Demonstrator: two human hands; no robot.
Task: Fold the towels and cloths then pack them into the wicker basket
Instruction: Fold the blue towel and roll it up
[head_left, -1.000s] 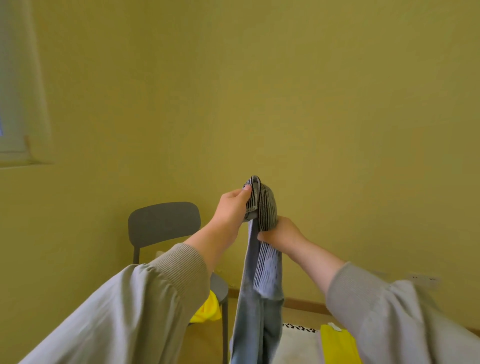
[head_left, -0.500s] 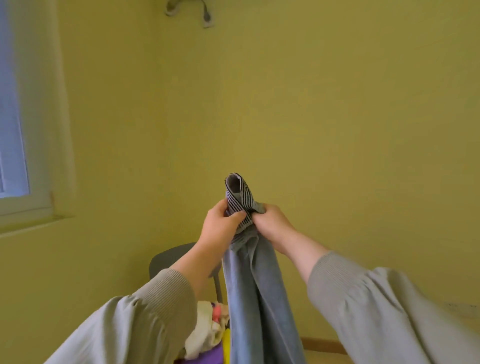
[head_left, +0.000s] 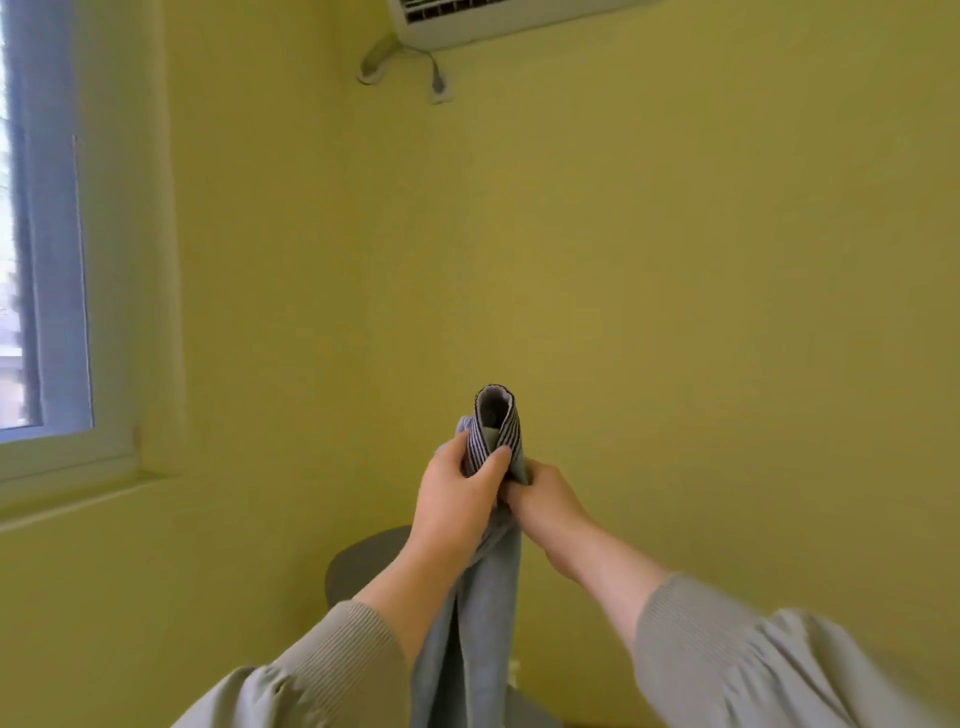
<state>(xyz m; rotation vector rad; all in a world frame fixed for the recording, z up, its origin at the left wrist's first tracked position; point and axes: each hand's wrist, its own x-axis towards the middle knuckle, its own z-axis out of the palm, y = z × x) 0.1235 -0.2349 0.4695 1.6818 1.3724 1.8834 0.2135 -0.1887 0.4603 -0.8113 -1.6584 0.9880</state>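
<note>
A long grey-blue towel (head_left: 480, 623) with a dark striped end hangs straight down in front of me, held up in the air. My left hand (head_left: 457, 499) grips its top, thumb across the striped band, which sticks up as a small folded loop above the fingers. My right hand (head_left: 545, 501) holds the same top edge from the right, touching the left hand. The towel's lower part runs out of the bottom of the view. The wicker basket is not in view.
A grey chair back (head_left: 363, 561) shows behind my left forearm. Yellow-green walls fill the view, with a window (head_left: 47, 260) at the left and an air conditioner (head_left: 493, 21) high on the wall.
The view has tilted upward, so the cloth pile below dropped out of sight and the air conditioner came in. Both hands closed together at the towel's top and kept hold.
</note>
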